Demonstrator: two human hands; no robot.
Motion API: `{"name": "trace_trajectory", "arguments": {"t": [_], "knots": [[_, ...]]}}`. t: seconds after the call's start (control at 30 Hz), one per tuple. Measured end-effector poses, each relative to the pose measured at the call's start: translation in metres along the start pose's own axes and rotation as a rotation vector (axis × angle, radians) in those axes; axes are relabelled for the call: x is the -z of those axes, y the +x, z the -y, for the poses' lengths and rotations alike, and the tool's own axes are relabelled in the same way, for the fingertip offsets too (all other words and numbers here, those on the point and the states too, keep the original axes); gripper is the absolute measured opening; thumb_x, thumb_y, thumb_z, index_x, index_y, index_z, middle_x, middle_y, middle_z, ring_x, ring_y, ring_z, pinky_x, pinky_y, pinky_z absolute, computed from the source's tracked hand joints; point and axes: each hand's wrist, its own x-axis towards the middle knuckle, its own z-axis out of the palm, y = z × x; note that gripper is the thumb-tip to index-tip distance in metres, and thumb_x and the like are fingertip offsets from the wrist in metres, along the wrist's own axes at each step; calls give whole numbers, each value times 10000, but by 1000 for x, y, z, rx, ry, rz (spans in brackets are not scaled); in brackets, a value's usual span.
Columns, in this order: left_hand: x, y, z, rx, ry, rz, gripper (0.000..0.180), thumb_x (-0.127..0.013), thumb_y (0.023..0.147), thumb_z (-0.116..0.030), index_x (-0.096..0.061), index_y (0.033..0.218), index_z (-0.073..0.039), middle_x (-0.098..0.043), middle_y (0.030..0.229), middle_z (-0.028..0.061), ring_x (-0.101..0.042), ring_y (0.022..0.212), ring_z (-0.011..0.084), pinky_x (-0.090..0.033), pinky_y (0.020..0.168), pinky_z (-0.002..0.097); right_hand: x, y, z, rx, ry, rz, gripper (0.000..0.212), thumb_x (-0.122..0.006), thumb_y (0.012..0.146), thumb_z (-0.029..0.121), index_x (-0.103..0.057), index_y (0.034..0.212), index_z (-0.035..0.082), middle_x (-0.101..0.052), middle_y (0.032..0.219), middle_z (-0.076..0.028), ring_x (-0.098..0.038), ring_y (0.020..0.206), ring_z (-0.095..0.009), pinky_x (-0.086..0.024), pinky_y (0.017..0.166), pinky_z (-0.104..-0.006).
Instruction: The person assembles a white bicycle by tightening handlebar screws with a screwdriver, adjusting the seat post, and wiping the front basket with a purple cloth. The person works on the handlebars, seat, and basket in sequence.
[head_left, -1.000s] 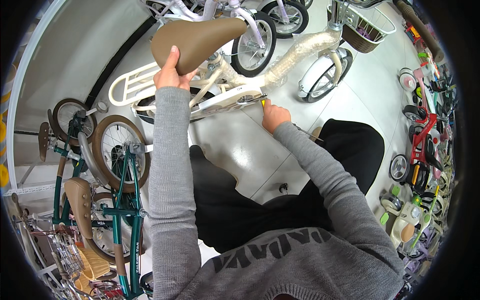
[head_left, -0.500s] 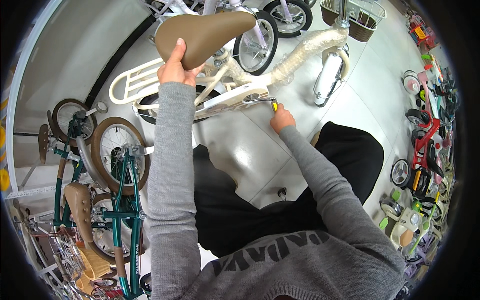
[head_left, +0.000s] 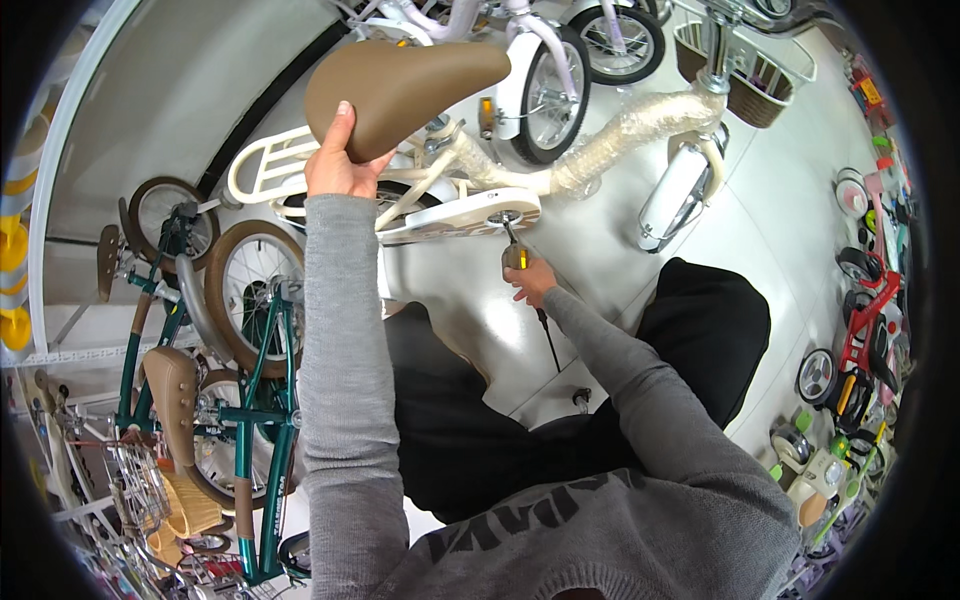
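Observation:
My left hand (head_left: 342, 165) is closed on the rear of a brown bicycle saddle (head_left: 400, 90), with the thumb on top and fingers curled under its edge. The saddle belongs to a cream child's bicycle whose frame tube (head_left: 610, 140) is covered in clear bubble wrap. My right hand (head_left: 530, 283) grips a pedal (head_left: 515, 258) with a yellow reflector. A silver crank arm (head_left: 510, 229) joins this pedal to the hub at the front of the white chain guard (head_left: 460, 215) and points toward me. The cream rear rack (head_left: 268, 165) lies left of my left hand.
Left of me stand green bicycles (head_left: 240, 430) with brown tyres. Lilac bicycles (head_left: 548, 90) are just beyond the cream one. A basket (head_left: 755, 95) hangs at the cream bicycle's front, above its white front fender (head_left: 668, 195). Small ride-on toys (head_left: 860, 340) line the right side.
The crank has turned, so the pedal has swung from pointing right to pointing toward me, my right hand moving with it. My left hand stays on the saddle. The whole view has shifted slightly.

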Motion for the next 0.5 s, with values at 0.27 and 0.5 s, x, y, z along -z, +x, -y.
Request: {"name": "trace_trajectory", "arguments": {"t": [0.27, 0.5], "knots": [[12, -2, -7, -20, 21, -12, 421, -676, 859, -211, -499, 1219, -83, -555, 1218, 97, -533, 1138, 274, -437, 946, 533, -48, 17, 7, -111, 231, 311, 384, -694, 767, 232, -558, 1025, -17, -611, 909, -141, -663, 617, -257, -393, 353, -330], [19, -7, -14, 25, 12, -13, 420, -676, 860, -205, -498, 1211, -57, -555, 1213, 130, -532, 1146, 289, -457, 937, 529, -35, 20, 0, -236, 191, 70, 284, -659, 726, 97, -574, 971, -19, -637, 762, -133, -638, 519, -273, -385, 336, -346]]}}
